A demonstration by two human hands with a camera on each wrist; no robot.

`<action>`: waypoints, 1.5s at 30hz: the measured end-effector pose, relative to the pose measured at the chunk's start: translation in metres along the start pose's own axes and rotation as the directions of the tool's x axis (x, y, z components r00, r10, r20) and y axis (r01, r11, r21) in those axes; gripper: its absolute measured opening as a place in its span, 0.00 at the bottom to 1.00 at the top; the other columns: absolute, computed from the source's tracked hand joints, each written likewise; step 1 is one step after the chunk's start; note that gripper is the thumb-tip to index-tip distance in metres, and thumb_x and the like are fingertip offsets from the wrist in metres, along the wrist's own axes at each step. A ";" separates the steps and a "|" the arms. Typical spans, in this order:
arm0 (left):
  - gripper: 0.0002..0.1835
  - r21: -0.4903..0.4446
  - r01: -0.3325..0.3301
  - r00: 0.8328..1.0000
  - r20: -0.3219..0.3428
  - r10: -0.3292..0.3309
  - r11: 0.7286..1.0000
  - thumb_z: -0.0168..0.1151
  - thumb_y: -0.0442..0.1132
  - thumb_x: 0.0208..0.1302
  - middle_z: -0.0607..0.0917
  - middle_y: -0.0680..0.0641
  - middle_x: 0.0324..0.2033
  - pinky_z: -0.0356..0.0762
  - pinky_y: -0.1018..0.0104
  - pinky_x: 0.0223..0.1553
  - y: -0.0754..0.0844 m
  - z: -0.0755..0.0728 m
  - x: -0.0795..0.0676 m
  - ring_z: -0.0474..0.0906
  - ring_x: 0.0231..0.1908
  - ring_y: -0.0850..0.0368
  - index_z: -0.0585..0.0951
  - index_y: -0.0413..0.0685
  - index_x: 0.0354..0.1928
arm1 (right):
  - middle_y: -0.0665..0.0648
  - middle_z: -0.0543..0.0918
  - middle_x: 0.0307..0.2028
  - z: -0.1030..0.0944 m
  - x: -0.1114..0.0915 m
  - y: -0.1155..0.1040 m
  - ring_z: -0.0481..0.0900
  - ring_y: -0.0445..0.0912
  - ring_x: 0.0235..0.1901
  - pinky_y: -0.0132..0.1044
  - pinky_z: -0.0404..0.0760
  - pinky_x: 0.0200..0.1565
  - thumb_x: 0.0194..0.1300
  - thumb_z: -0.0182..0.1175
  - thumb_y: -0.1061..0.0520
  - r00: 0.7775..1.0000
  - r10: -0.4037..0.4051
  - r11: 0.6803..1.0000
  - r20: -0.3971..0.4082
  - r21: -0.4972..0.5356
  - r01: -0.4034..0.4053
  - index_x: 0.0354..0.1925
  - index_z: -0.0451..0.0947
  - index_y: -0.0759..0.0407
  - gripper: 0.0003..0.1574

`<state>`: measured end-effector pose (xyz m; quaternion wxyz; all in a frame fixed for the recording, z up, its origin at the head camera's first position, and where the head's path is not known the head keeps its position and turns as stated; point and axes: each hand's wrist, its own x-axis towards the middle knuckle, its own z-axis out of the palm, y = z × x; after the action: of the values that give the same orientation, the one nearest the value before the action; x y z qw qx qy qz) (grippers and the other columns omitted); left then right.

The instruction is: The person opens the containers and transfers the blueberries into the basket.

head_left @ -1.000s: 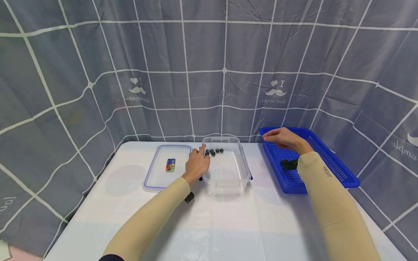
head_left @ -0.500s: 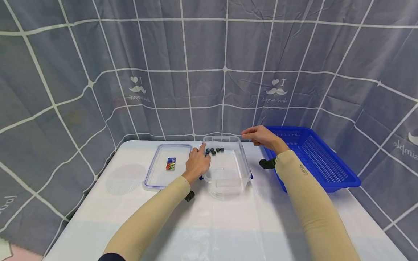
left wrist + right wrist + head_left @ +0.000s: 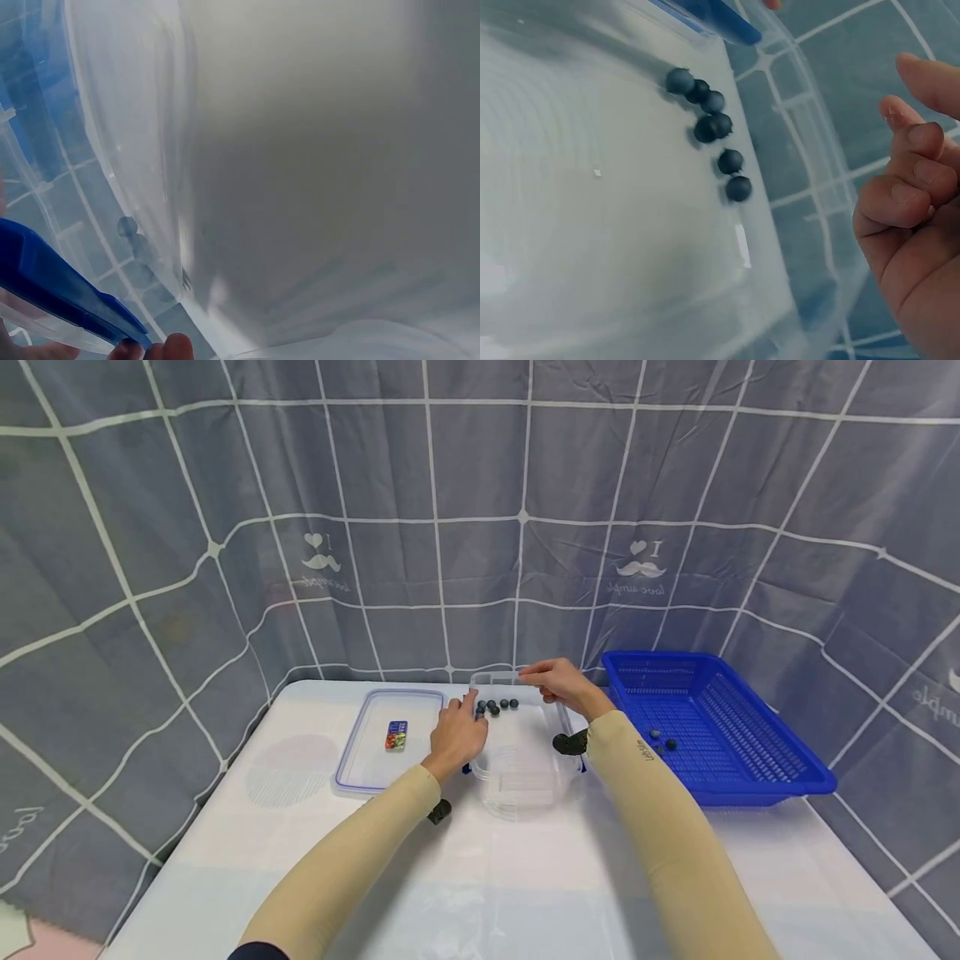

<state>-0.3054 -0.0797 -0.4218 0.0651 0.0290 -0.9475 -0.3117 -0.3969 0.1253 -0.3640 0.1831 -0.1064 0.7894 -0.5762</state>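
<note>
My left hand point(image 3: 457, 732) grips the left side of a clear plastic container point(image 3: 525, 783); in the left wrist view its fingertips point(image 3: 177, 346) are at a blue latch point(image 3: 67, 289) on the container's side. Several blueberries point(image 3: 730, 161) lie in the container near its far left corner. Over the container's far right part is my right hand point(image 3: 564, 681), fingers curled and pointing left. In the right wrist view, thumb and forefinger point(image 3: 900, 110) stand slightly apart with no berry visible between them; the inside of the curled fingers is hidden.
A blue plastic basket point(image 3: 712, 796) stands to the right with several berries point(image 3: 671, 744) inside, partly hidden by my right sleeve. Left of the container lies its clear lid point(image 3: 356, 747), bearing a colourful label point(image 3: 396, 736). A grey grid-patterned curtain point(image 3: 480, 560) borders the white table point(image 3: 300, 852).
My right hand has moved left from over the blue basket to over the container, uncovering berries in the basket. The left hand stays on the container's side.
</note>
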 end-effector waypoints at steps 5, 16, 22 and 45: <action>0.31 0.021 0.002 1.000 -0.003 -0.002 1.000 0.47 0.47 0.74 0.72 0.42 0.67 0.76 0.39 0.53 0.000 0.000 0.001 0.70 0.64 0.39 0.61 0.61 0.78 | 0.49 0.63 0.18 0.015 0.009 0.003 0.56 0.43 0.18 0.38 0.64 0.29 0.71 0.63 0.55 1.000 0.024 1.000 -0.019 0.013 -0.023 0.65 0.75 0.65 0.28; 0.30 0.051 -0.033 0.999 -0.001 0.033 0.998 0.46 0.45 0.74 0.76 0.43 0.66 0.75 0.41 0.57 0.001 -0.002 -0.001 0.70 0.65 0.41 0.63 0.58 0.77 | 0.49 0.66 0.18 0.035 0.021 0.020 0.59 0.41 0.17 0.35 0.66 0.27 0.69 0.64 0.55 0.992 0.062 0.998 -0.113 0.033 -0.059 0.59 0.79 0.65 0.23; 0.30 0.072 -0.022 1.000 -0.001 0.022 0.997 0.47 0.45 0.75 0.77 0.44 0.65 0.76 0.40 0.55 0.002 -0.002 -0.004 0.69 0.66 0.40 0.63 0.58 0.77 | 0.47 0.66 0.15 0.043 0.026 0.031 0.59 0.39 0.16 0.32 0.65 0.24 0.67 0.66 0.57 0.976 0.111 0.994 -0.187 0.044 -0.105 0.58 0.80 0.66 0.23; 0.33 0.008 -0.006 1.000 -0.014 0.006 1.000 0.52 0.48 0.70 0.70 0.37 0.66 0.78 0.41 0.50 0.001 0.000 -0.005 0.70 0.64 0.41 0.62 0.61 0.77 | 0.51 0.68 0.11 0.062 0.048 0.048 0.66 0.43 0.10 0.35 0.66 0.18 0.60 0.68 0.59 0.842 0.229 0.934 -0.488 -0.133 -0.331 0.40 0.86 0.65 0.11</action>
<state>-0.3007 -0.0780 -0.4214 0.0725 0.0285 -0.9483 -0.3076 -0.4134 0.0680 -0.4343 0.0589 0.1328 0.8739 -0.4639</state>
